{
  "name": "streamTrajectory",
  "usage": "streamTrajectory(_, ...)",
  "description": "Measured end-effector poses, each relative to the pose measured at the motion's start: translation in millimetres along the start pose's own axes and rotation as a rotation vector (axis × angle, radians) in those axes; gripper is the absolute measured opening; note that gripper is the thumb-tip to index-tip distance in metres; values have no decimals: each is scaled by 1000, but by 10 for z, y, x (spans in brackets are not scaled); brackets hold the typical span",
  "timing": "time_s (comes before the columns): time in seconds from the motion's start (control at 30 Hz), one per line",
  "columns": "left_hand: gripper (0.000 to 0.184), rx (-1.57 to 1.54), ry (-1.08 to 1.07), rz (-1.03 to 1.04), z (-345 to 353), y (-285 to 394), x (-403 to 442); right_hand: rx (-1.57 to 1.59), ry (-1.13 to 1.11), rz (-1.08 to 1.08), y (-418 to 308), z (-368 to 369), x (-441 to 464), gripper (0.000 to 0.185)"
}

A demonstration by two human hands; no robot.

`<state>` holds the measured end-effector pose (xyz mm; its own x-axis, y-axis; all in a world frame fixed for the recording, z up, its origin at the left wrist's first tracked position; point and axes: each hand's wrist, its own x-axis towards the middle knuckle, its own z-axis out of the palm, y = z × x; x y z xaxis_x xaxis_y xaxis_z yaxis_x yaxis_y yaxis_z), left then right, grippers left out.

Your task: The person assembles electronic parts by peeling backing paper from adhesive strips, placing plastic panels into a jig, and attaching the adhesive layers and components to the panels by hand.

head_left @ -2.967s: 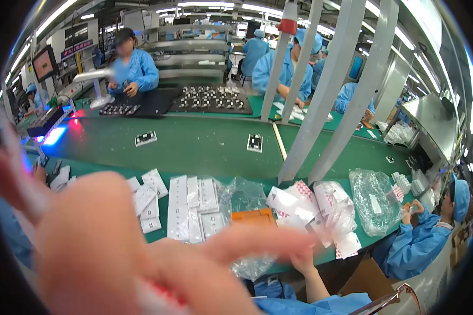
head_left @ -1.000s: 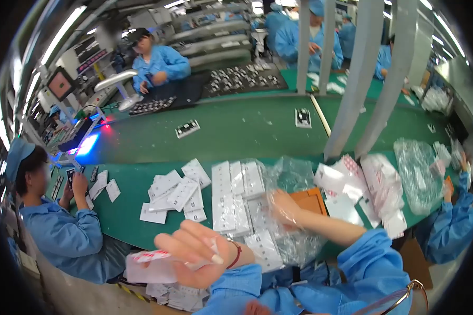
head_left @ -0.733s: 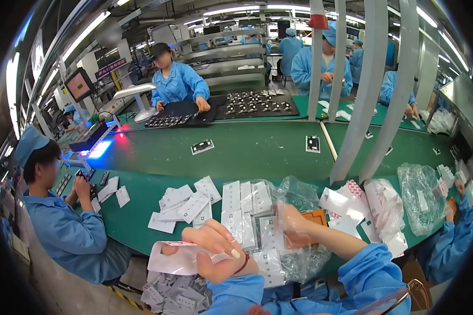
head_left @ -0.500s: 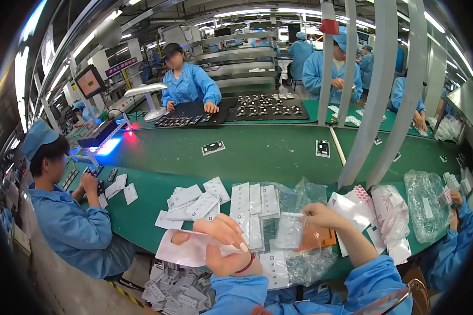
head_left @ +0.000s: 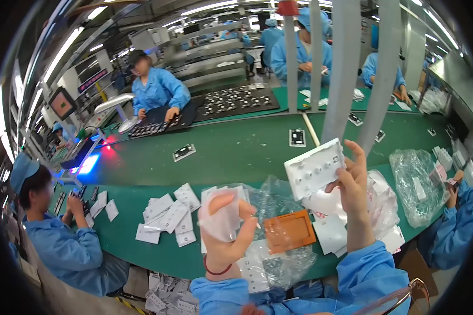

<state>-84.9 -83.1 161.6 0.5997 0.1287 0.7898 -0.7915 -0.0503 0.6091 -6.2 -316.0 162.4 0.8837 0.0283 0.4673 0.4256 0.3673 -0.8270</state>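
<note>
My left hand (head_left: pixel 228 226) is raised over the near bench with a thin translucent sheet (head_left: pixel 215 215) hanging over its curled fingers. My right hand (head_left: pixel 352 178) holds a white rectangular panel (head_left: pixel 315 168) up and tilted, gripping its right edge between thumb and fingers. The panel shows a row of small marks. Below and between the hands lies an orange frame (head_left: pixel 289 231), partly under clear plastic wrap (head_left: pixel 299 261). White cards (head_left: pixel 255 268) rest beside the wrap, partly hidden by my left hand. A loose pile of white cards (head_left: pixel 165 215) sits further left.
A co-worker (head_left: pixel 63 226) sits at the left and another (head_left: pixel 452 231) at the right. Upright metal posts (head_left: pixel 344 79) stand ahead. The green belt (head_left: pixel 236 152) carries small black-and-white parts. Bagged white material (head_left: pixel 381 202) and a clear bag (head_left: pixel 418 184) lie on the right.
My right hand has risen from the plastic-covered cards and now holds a white panel. My left hand has turned upright with the sheet, and the orange frame is more exposed.
</note>
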Motion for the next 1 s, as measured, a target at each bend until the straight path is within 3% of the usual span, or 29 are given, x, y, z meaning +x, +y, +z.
streamTrajectory(0.03,69,-25,-67,-35,66,-83,10,11,-9,9,-35,4,-25,55)
streamTrajectory(0.13,79,42,-95,-103,269,-189,67,30,-50,48,-89,38,-111,62)
streamTrajectory(0.17,99,49,-76,-172,313,-219,48,19,-68,60,-101,36,-121,63)
streamTrajectory(0.27,99,266,-209,89,413,-253,147,69,-151,91,-138,52,-169,64)
streamTrajectory(0.43,92,249,-287,23,341,-221,107,125,-346,253,-237,59,-296,68)
streamTrajectory(0.73,95,-55,-195,-44,354,-239,98,251,-405,341,-297,95,-309,71)
streamTrajectory(1.0,91,-22,-218,-48,324,-223,76,271,-395,373,-281,105,-285,71)
